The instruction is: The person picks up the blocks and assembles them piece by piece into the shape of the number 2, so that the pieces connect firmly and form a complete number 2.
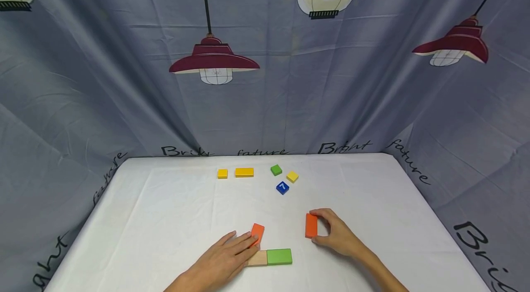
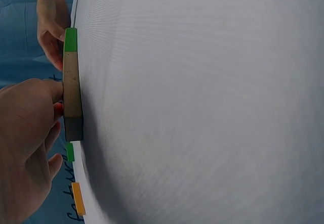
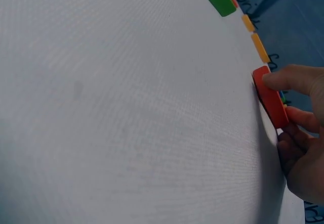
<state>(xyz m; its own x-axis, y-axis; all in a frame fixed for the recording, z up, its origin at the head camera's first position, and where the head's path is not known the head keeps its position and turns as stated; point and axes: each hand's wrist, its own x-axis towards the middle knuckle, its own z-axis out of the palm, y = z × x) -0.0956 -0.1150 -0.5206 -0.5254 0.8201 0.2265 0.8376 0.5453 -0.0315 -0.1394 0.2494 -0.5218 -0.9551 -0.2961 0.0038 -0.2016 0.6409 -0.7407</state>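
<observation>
On the white, finely woven tabletop (image 1: 145,218), the right hand (image 1: 337,235) pinches a smooth orange rectangular block (image 1: 311,226) between thumb and fingers. The left hand (image 1: 223,256), fingers nearly straight, rests over a slanted orange block (image 1: 258,230) and a beige wooden block (image 1: 258,259), which abuts a green rectangular block (image 1: 279,256). Farther back lie a yellow bar (image 1: 244,172) and a blue block (image 1: 282,188) marked 7.
</observation>
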